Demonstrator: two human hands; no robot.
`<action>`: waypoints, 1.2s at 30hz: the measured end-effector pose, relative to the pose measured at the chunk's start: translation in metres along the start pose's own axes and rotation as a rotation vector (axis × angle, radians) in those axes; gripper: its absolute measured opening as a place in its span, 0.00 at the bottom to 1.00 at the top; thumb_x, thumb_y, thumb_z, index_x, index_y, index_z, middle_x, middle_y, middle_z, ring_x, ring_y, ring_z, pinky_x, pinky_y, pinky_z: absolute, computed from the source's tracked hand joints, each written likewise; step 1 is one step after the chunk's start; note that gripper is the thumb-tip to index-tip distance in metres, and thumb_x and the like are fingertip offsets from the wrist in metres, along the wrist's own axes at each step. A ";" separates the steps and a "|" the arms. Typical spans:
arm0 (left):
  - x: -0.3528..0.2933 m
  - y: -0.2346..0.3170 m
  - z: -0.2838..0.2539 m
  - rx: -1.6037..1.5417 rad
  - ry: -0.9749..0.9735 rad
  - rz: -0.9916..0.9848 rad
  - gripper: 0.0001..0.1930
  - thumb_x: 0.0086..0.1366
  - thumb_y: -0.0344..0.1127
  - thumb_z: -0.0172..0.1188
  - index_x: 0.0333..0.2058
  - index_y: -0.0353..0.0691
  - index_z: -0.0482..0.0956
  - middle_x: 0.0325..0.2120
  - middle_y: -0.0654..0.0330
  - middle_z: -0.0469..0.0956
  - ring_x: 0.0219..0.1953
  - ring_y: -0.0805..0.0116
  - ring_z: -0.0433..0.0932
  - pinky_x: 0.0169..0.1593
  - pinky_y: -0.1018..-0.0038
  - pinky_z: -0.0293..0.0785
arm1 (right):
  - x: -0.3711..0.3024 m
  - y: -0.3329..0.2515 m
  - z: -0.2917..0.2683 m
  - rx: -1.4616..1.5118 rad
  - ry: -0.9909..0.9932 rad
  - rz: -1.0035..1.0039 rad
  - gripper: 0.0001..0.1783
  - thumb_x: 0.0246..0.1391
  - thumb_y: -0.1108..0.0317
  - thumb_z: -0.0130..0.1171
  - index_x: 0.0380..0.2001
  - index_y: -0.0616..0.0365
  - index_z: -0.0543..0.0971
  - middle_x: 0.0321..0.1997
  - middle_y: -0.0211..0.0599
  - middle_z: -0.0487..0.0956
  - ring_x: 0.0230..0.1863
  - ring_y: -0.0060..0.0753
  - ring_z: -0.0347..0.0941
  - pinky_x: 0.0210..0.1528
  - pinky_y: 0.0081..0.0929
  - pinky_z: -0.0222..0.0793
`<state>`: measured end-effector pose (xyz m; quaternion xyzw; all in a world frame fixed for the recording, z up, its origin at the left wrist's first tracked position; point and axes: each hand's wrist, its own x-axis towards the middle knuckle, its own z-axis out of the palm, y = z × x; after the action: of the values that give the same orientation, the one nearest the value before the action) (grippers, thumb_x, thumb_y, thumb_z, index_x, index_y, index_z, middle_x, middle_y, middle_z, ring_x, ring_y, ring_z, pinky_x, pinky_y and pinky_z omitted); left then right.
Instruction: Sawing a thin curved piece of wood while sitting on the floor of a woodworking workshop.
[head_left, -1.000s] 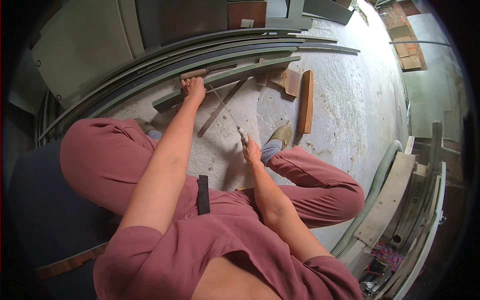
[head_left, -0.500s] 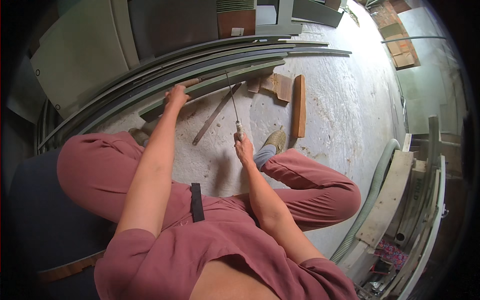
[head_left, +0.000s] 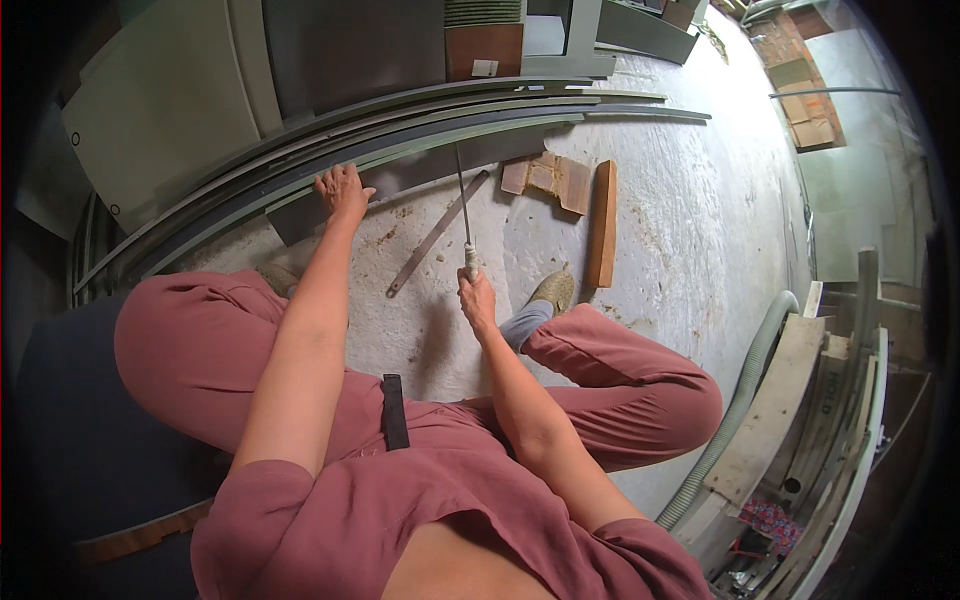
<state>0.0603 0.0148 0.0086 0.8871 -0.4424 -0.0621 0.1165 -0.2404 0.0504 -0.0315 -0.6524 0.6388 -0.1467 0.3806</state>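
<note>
My left hand (head_left: 343, 192) lies on the upper edge of a long dark grey panel (head_left: 420, 172), its thumb out to the side and its fingers over the edge. My right hand (head_left: 477, 300) is closed round the pale, wrapped handle of a long thin-bladed tool (head_left: 465, 210). That blade points away from me, and its far end meets the panel's upper edge; whether it touches, I cannot tell. Between my hands a narrow metal strip (head_left: 440, 232) with a hole at its near end rests slantwise on the floor.
Long grey strips (head_left: 640, 113) run behind the panel. A broken brown board (head_left: 562, 182) and an orange-brown wooden block (head_left: 602, 225) lie right of the tool. Farther right are a ribbed hose (head_left: 742, 415) and stacked lengths of material. Large panels (head_left: 165, 110) lean at back left.
The brown wooden handle that was at my left hand is no longer visible. That hand has shifted slightly left onto the panel, which now sits tilted differently. The right-hand tool has moved slightly left.
</note>
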 end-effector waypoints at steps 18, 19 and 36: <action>-0.010 0.015 0.015 0.015 -0.022 -0.124 0.45 0.43 0.47 0.68 0.56 0.41 0.53 0.58 0.47 0.52 0.61 0.44 0.46 0.61 0.49 0.41 | 0.013 -0.029 0.012 0.066 -0.085 0.100 0.16 0.50 0.58 0.49 0.39 0.55 0.71 0.29 0.52 0.75 0.34 0.54 0.72 0.37 0.41 0.64; -0.009 0.019 0.015 0.009 -0.047 -0.132 0.45 0.43 0.46 0.68 0.56 0.41 0.53 0.58 0.48 0.52 0.61 0.44 0.46 0.62 0.49 0.41 | 0.012 -0.029 0.009 0.089 -0.087 0.101 0.16 0.50 0.57 0.50 0.39 0.56 0.71 0.28 0.52 0.75 0.33 0.53 0.72 0.36 0.41 0.64; -0.048 0.004 0.017 -0.001 -0.270 -0.119 0.50 0.44 0.45 0.68 0.61 0.45 0.45 0.63 0.54 0.42 0.64 0.47 0.40 0.61 0.45 0.37 | 0.003 -0.045 0.007 -0.006 -0.063 0.067 0.16 0.50 0.57 0.49 0.36 0.57 0.70 0.30 0.53 0.76 0.35 0.56 0.72 0.36 0.43 0.64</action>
<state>0.0243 0.0484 -0.0064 0.8953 -0.4004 -0.1879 0.0526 -0.2027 0.0455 -0.0066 -0.6361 0.6484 -0.1113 0.4033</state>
